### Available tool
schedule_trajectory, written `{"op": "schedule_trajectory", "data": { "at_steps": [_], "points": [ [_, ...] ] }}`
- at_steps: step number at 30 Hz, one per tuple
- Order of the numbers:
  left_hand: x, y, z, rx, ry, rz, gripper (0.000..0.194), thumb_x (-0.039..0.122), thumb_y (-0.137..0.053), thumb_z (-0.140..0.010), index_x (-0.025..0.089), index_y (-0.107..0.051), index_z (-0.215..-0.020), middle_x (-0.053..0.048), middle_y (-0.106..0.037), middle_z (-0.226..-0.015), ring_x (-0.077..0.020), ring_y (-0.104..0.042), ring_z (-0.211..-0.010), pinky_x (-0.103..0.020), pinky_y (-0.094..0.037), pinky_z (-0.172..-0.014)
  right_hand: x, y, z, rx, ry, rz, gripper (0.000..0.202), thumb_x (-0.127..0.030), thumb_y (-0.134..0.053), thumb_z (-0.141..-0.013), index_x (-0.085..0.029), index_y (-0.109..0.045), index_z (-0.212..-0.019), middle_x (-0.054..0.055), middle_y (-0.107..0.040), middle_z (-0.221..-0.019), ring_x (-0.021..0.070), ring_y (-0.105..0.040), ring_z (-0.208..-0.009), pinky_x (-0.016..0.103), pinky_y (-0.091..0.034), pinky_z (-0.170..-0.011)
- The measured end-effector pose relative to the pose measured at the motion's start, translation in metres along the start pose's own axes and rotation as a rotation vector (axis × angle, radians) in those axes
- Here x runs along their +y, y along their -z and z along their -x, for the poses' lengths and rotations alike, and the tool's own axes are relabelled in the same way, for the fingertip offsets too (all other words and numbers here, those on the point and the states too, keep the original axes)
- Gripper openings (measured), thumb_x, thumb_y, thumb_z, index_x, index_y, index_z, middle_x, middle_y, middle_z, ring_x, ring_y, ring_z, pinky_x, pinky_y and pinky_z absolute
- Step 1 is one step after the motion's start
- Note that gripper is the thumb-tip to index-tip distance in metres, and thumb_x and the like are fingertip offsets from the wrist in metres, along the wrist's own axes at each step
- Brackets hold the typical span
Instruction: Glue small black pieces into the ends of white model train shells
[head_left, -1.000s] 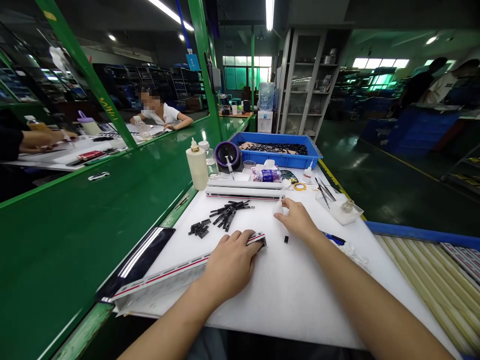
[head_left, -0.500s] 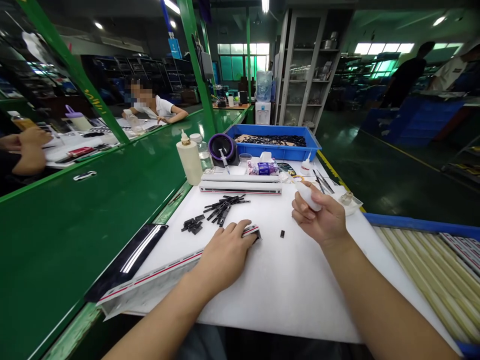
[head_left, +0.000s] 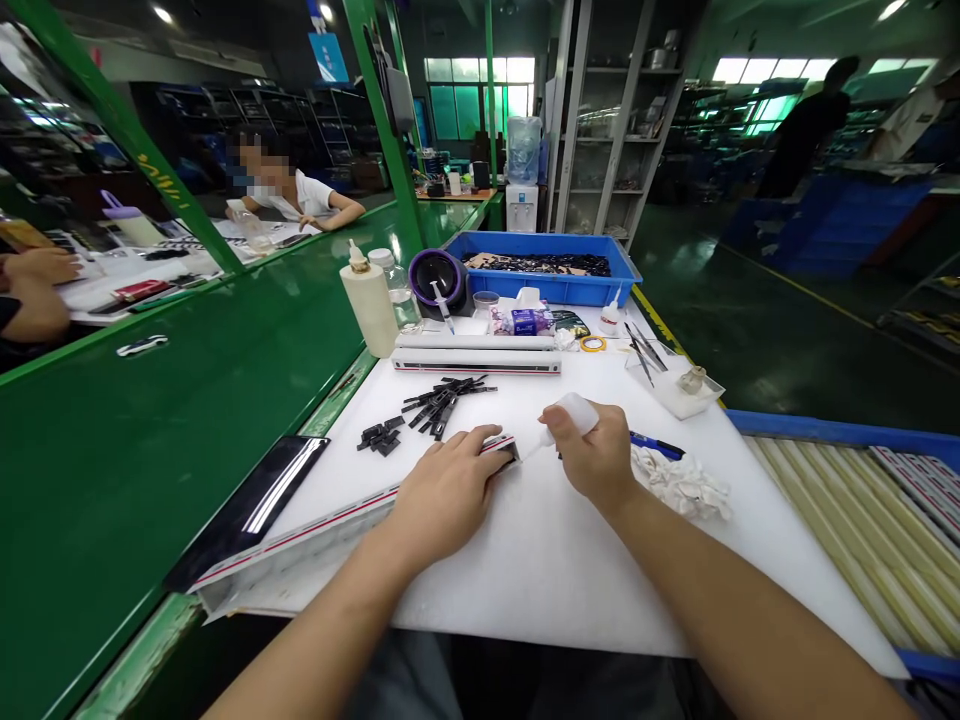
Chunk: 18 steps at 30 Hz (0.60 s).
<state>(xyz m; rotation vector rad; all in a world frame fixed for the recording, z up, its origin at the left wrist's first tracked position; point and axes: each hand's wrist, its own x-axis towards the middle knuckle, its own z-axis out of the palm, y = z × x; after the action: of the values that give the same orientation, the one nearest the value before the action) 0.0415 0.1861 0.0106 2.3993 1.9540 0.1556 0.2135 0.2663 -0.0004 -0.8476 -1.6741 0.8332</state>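
Observation:
My left hand (head_left: 450, 490) is closed around the far end of a long white model train carriage shell (head_left: 300, 552) with a red stripe. The shell lies slantwise on the white work surface, its near end at the left edge. In my right hand (head_left: 604, 455) is a small white squeeze bottle (head_left: 579, 410), tilted so its thin nozzle points down and left, close to the shell's far end. Whether the tip touches cannot be made out. Beyond my left hand lie a pile of thin black strips (head_left: 444, 405) and a cluster of shorter black pieces (head_left: 381, 436).
White carriage shells (head_left: 480, 362) lie across the back, before a blue bin (head_left: 540, 288) of black parts. Crumpled tissue (head_left: 679, 485) and a blue pen (head_left: 657, 444) sit right of my right hand. Tweezers (head_left: 640, 358) lie farther back. A co-worker (head_left: 300, 200) sits across the green bench.
My right hand has moved left with the squeeze bottle and tipped its nozzle toward the shell's end. The tissue and pen now show beside my forearm. My left hand stays on the shell.

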Motion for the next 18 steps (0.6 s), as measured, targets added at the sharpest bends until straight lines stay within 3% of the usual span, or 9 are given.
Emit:
{"op": "schedule_trajectory", "data": {
  "at_steps": [8, 18],
  "points": [
    [-0.0005, -0.002, 0.0005, 0.028, -0.008, -0.007, 0.034, 0.024, -0.041, -0.093, 0.032, -0.063, -0.118, -0.002, -0.049, -0.142, -0.0256, -0.056, -0.114, -0.044, -0.051, -0.089, 0.0044, -0.009, 0.0013, -0.035, 0.142, 0.15, 0.05, -0.05, -0.052, -0.091, -0.019, -0.041, -0.053, -0.004, -0.038, -0.049, 0.0086, -0.033, -0.048, 0.026, -0.029, -0.049],
    [0.0002, -0.0019, 0.0004, 0.012, 0.007, -0.011, 0.035, 0.025, -0.04, -0.094, 0.033, -0.063, -0.119, -0.001, -0.047, -0.144, -0.0257, -0.056, -0.115, -0.044, -0.05, -0.089, 0.0048, -0.0094, 0.0011, -0.047, 0.113, 0.118, 0.049, -0.048, -0.053, -0.092, -0.019, -0.043, -0.054, -0.004, -0.041, -0.05, 0.0087, -0.035, -0.048, 0.026, -0.029, -0.05]
  ]
}}
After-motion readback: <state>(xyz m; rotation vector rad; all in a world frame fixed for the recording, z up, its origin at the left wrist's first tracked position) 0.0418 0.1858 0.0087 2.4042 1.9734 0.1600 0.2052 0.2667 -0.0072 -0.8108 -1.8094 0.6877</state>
